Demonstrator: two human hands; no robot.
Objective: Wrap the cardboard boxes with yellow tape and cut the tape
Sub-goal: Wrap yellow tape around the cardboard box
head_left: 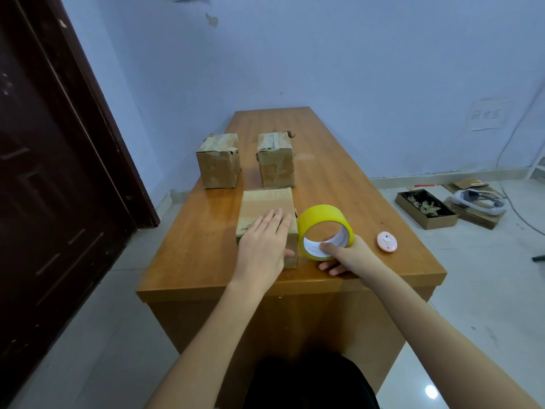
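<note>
A wooden table (339, 160) fills frame centre. Left hand (263, 243), fingers flat, presses the nearest cardboard box (267, 208). Right hand (343, 255) pinches the yellow tape roll (323, 222) beside it. Taping not yet started; next, free the tape end.

Soft, even daylight — floor (430, 391) glare lower right; wide-angle bending at edges, slight softness.

wooden table (339, 178) | three cardboard boxes (267, 211) | yellow tape roll (324, 222) | pink cutter (387, 241)
</note>
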